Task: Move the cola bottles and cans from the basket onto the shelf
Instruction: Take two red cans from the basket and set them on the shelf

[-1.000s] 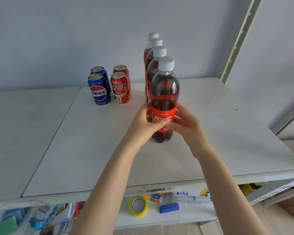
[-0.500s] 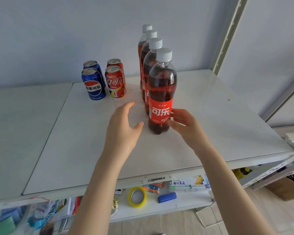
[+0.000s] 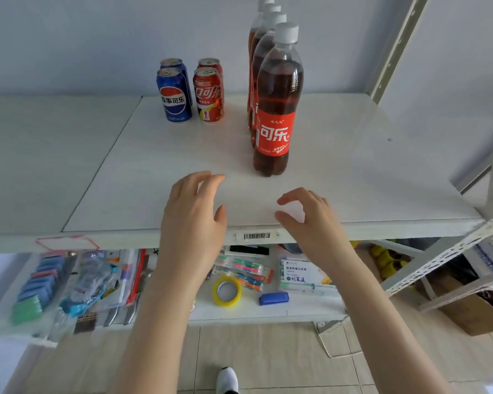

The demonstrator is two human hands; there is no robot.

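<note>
Several cola bottles with white caps stand in a row running back from the front bottle (image 3: 276, 109) on the white shelf (image 3: 154, 177). Left of them stand two blue cola cans (image 3: 173, 95) and two red cola cans (image 3: 209, 95), upright in pairs. My left hand (image 3: 192, 220) hovers over the shelf's front edge, fingers apart, holding nothing. My right hand (image 3: 310, 223) is beside it, also empty with fingers curled and apart, below and in front of the front bottle. No basket is in view.
A lower shelf (image 3: 268, 311) holds a yellow tape roll (image 3: 227, 291), a blue eraser (image 3: 273, 297), pen packs and bagged stationery. A metal upright (image 3: 393, 49) and angled brace (image 3: 450, 257) stand at right. A cardboard box (image 3: 473, 314) sits on the floor.
Both hands have let go of the front bottle and drawn back toward the shelf's front edge. The bottle stays standing at the front of the row. The camera has tilted down.
</note>
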